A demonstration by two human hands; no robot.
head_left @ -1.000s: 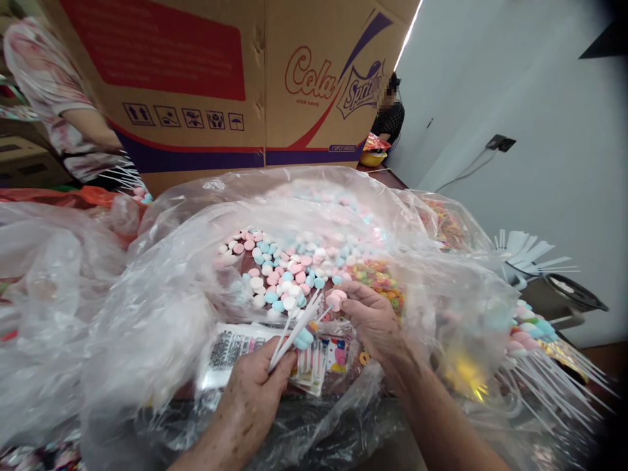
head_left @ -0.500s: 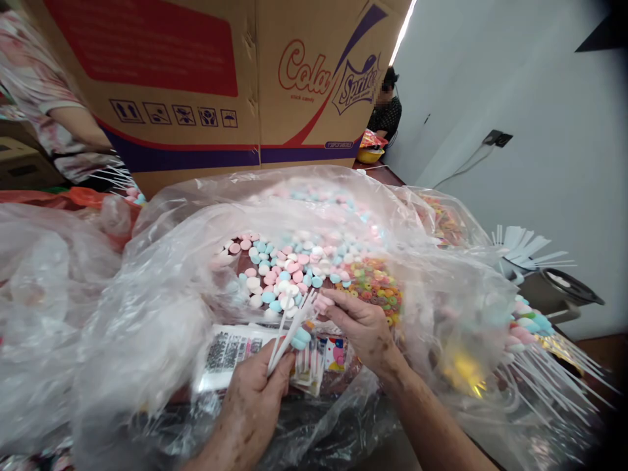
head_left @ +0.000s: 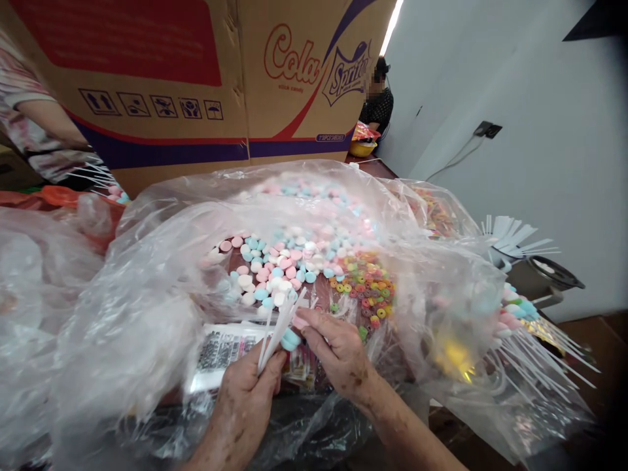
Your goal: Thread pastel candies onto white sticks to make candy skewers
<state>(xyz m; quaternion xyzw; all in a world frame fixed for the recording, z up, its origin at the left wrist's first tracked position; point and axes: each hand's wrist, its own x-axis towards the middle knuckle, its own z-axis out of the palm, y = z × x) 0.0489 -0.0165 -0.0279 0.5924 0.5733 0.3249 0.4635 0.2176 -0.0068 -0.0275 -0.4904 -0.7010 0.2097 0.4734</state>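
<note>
Several thin white sticks [head_left: 277, 330], too bunched to count, lean up out of the left hand [head_left: 248, 386], which is curled tight around them. Near their tops, the right hand [head_left: 341, 350] bends in and pinches a pink sweet [head_left: 300, 319]; its fingers hide part of it. Blue sweets [head_left: 290, 339] sit just beside the sticks, seemingly two. Too many to count are the loose sweets [head_left: 265, 268] and little rings [head_left: 375, 288] beyond. A cloudy plastic bag [head_left: 147, 275] covers some sweets. One big box [head_left: 171, 65] stands behind, partly hiding two people.
</note>
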